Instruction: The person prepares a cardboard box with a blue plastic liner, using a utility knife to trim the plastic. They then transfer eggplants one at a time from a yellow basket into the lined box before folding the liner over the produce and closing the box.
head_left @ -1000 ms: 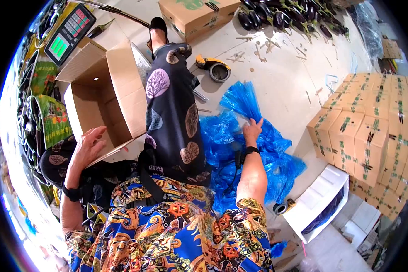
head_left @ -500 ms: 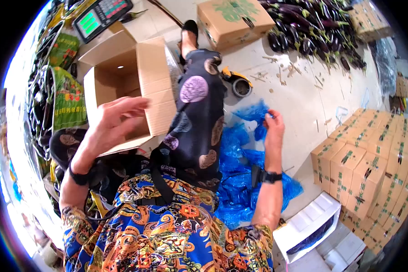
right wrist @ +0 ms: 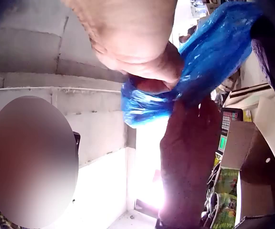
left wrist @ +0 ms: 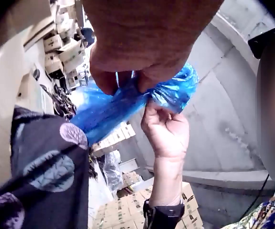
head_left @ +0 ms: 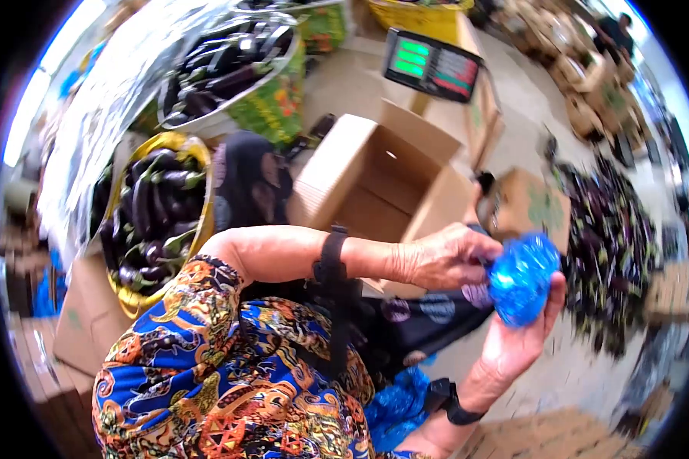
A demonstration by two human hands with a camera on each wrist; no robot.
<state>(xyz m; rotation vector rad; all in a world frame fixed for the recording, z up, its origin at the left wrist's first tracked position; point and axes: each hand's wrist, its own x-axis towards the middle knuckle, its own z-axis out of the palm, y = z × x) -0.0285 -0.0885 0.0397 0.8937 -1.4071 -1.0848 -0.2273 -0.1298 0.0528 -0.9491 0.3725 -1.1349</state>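
A blue plastic bag [head_left: 524, 279] is up in front of the person, between both hands. The left hand [head_left: 455, 256] reaches across from the left and pinches the bag's near side. From below, the right hand [head_left: 517, 340] holds the opposite side. In the left wrist view the gathered end of the bag [left wrist: 175, 90] bunches over the right hand's fingers, while a longer part hangs off to the left. Under the forearms stands an open cardboard box [head_left: 383, 180], flaps up. More blue plastic [head_left: 398, 405] lies beside the person's leg.
A scale display [head_left: 432, 65] stands behind the box. Sacks of eggplants [head_left: 157, 214] are at the left, with a pile of eggplants [head_left: 612, 245] on the floor at the right. A closed carton [head_left: 528, 206] sits near that pile, and stacked cartons [head_left: 547, 436] rise at the bottom right.
The right hand has lifted a blue bag from the heap on the floor. The left hand has come from the box to meet it. The head view has swung left.
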